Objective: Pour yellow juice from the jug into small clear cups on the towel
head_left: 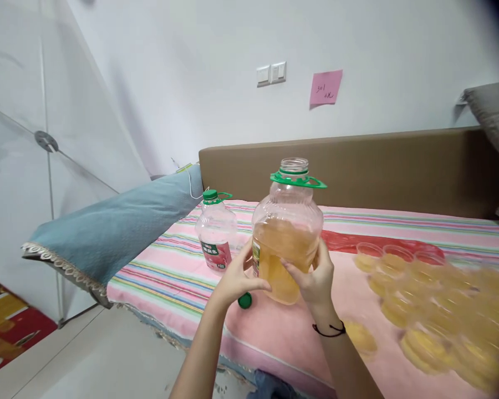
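A large clear plastic jug [289, 233], partly filled with yellowish juice, is gripped from both sides at the middle of the view. Its neck is uncapped, with a green carry ring around it. My left hand [242, 276] is closed around the jug's left side, thumb across the front. On the right side, my right hand [314, 274] wraps it the same way; a dark band circles that wrist. Just below my left hand lies a green cap [245, 300] on the cloth. Whether the jug's base touches the cloth I cannot tell.
A second, capped jug [217, 233] with a red label stands behind to the left. Several clear cups [424, 327] of yellow liquid crowd the right, near a red plastic wrapper [345, 242]. A striped pink cloth [166, 271] covers the surface, backed by a brown headboard [357, 169].
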Demonstrator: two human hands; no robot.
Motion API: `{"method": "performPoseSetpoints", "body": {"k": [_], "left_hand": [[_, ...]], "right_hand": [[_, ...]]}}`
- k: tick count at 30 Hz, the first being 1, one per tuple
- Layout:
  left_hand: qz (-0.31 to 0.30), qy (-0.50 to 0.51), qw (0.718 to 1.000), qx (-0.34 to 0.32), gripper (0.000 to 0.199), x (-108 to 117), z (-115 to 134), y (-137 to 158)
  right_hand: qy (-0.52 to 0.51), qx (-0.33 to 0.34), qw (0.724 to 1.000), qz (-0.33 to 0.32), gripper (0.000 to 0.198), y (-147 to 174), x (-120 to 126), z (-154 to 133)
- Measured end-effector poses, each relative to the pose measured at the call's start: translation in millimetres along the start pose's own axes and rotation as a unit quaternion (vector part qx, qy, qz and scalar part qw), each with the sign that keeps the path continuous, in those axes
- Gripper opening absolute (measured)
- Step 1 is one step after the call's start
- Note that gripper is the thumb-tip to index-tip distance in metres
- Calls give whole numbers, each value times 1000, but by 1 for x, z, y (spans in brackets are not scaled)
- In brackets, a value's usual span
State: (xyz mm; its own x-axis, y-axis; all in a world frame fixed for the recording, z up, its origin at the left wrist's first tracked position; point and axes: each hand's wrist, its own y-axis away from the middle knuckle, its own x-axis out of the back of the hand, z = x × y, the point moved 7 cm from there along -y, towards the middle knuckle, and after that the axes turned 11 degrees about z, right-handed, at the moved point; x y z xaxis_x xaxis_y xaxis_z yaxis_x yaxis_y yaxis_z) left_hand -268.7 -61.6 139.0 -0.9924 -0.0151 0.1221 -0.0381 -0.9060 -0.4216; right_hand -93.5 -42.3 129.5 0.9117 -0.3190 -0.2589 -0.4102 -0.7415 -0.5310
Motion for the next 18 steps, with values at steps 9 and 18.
{"method": "performPoseSetpoints", "body": {"k": [9, 18], "left_hand": [[139, -112, 984, 6, 84, 9, -65, 3], [200, -101, 974, 14, 89, 8, -97, 5]], "right_hand": [[-50, -64, 993, -84, 79, 12, -32, 68], [-103, -91, 978, -154, 66, 7, -51, 107]]}}
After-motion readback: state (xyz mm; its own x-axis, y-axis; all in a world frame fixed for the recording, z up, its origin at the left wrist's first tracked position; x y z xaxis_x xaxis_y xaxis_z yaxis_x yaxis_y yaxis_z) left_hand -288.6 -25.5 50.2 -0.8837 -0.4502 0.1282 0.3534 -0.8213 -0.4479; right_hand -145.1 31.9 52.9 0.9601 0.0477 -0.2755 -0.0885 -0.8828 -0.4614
